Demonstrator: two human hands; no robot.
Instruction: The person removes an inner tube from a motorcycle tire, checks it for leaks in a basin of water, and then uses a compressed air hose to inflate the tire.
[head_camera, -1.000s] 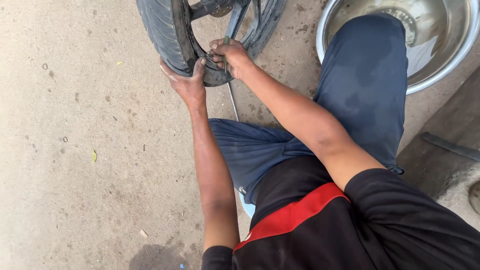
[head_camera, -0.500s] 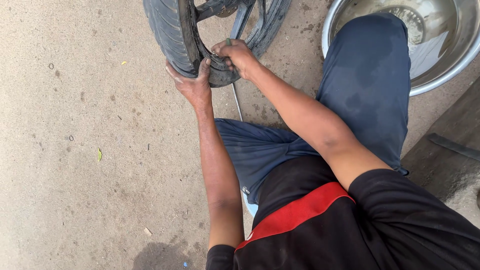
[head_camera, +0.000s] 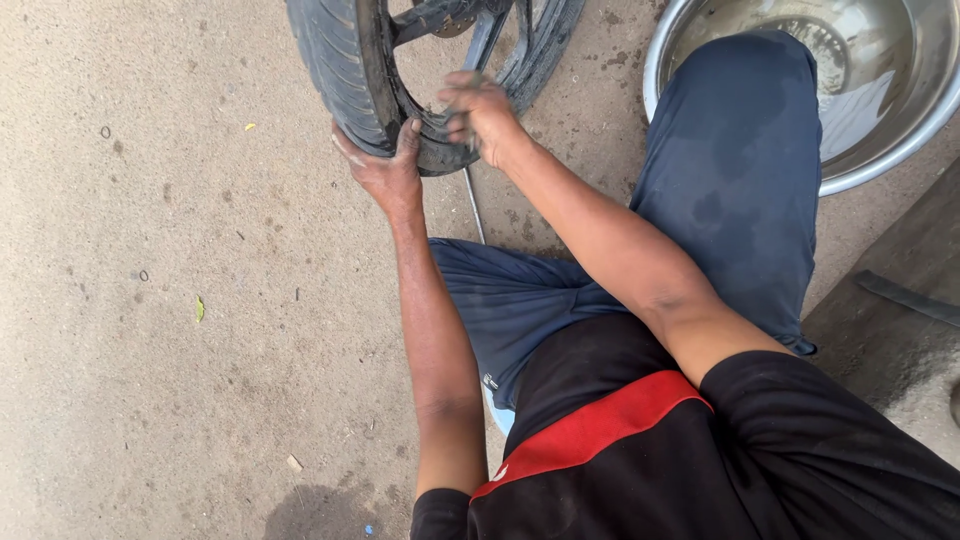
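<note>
Head view: a black tyre (head_camera: 345, 70) on its wheel stands upright on the ground (head_camera: 150, 300) at the top of the frame, its upper part cut off by the edge. The left hand (head_camera: 385, 170) cups the tyre's lower outer edge from below; its fingers (head_camera: 410, 135) curl up over the sidewall and its palm lies against the tread, so it is closed on the rubber. The right hand (head_camera: 480, 115) sits just beside it to the right, on the inner side of the tyre near the rim (head_camera: 375, 60). Its fingers are bent and press into the tyre's edge, but whether they pinch anything besides the rubber cannot be told, as the fingertips are blurred and dirty. The two hands are close together with the tyre's bottom curve between them. A thin metal rod (head_camera: 473, 205) lies on the ground just under the tyre, running down toward the person's knee. The person squats in blue trousers (head_camera: 720, 180) and a black shirt with a red band (head_camera: 600, 425). A big steel basin (head_camera: 900, 150) stands at the upper right, partly behind the raised knee. A dark strip (head_camera: 910, 298) lies on a darker slab at the right edge.
</note>
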